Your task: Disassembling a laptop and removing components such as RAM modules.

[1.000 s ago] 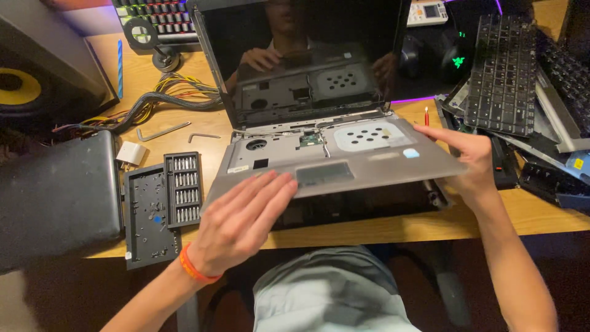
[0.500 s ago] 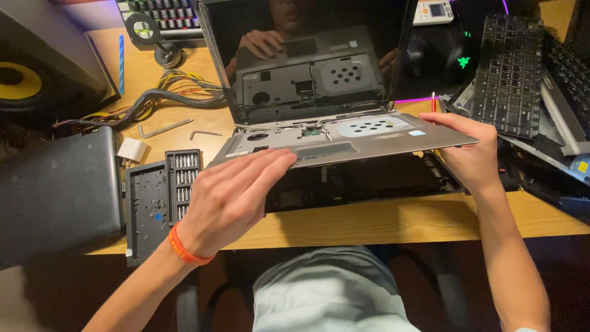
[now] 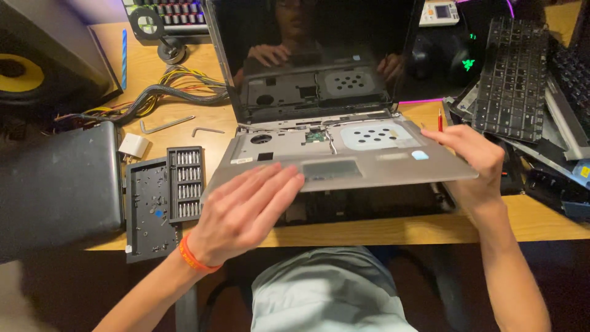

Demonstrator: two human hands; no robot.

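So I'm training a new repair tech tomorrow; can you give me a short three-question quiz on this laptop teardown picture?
1. True or false: the silver palm-rest cover lies flat on the laptop base.
2. Which hand grips the cover's right edge?
3. What lies left of the laptop? A) screwdriver bit case B) soldering iron C) mug

Key:
1. False: its front edge is raised off the base.
2. The right hand; the left hand is at the front left edge.
3. A, the open bit case.
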